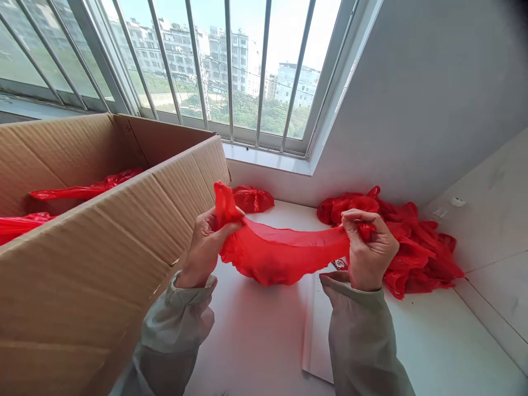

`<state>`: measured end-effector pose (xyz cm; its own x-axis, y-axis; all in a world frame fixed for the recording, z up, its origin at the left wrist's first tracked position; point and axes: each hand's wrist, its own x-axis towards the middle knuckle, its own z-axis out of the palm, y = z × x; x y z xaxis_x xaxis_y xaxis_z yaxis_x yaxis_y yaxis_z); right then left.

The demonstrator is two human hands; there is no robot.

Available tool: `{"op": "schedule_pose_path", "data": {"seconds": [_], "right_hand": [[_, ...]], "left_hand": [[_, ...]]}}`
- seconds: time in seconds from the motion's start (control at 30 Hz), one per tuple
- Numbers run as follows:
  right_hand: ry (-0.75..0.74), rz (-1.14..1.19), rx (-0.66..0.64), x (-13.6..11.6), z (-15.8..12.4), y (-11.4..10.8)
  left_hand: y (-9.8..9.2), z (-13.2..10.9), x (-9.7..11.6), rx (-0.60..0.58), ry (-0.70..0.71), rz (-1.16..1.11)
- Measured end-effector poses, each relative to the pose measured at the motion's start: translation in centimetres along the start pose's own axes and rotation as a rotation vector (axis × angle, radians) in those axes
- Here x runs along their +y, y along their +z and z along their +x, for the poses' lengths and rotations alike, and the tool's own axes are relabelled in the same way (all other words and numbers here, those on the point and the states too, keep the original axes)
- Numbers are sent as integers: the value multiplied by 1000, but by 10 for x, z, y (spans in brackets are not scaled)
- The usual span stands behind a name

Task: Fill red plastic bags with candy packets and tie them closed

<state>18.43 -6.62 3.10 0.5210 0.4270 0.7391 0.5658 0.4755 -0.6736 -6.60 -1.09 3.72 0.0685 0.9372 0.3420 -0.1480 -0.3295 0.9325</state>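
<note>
A thin red plastic bag (pixel 280 256) hangs stretched between my two hands above the white tabletop. My left hand (pixel 206 242) is closed on its left end, thumb over the plastic, with a piece sticking up above the fingers. My right hand (pixel 369 247) pinches the other end, thumb against the fingers. Between them the bag sags in a curve, its top edge see-through. Whether something lies inside it cannot be made out.
To the left stands an open cardboard box (pixel 136 236) with red bags (pixel 91 190) inside. A tied red bag (pixel 253 199) lies by the wall. At the right is a heap of red bags (pixel 416 242). A flat white object (pixel 317 330) rests on the table (pixel 251 346). Behind is a barred window (pixel 243 77).
</note>
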Motion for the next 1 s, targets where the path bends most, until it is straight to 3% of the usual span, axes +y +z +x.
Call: {"op": "schedule_pose_path", "data": {"seconds": [0.13,0.2,0.33,0.4,0.47,0.53,0.6,0.67,0.77,0.87,1.0], "right_hand": [[45,-182,-449,4,-10,-12],[-16,-250,-565,1,-12,-15],[-172,-265,-601,-16,-13,-18],[-237,-264,-583,-27,-14,-20],[-281,-250,-554,-36,-16,-22],[-333,-196,-604,-42,-19,-22],[-389,-142,-748,-42,-23,-18],[-412,-182,-882,-37,-28,-9],[-402,-363,-982,-23,-39,5],[-395,-488,-1035,-6,-52,16],[-323,-690,-949,14,-64,20]], "left_hand": [[-26,0,16,-279,104,332],[-28,-8,30,-321,265,517],[-8,-42,59,-134,657,728],[7,-58,67,-69,770,789],[19,-67,69,-87,820,859],[28,-66,63,-256,816,887],[33,-58,51,-512,753,900],[35,-46,34,-673,642,964],[32,-36,8,-702,480,1061],[22,-36,-10,-715,368,1015],[11,-45,-8,-705,224,1071]]}}
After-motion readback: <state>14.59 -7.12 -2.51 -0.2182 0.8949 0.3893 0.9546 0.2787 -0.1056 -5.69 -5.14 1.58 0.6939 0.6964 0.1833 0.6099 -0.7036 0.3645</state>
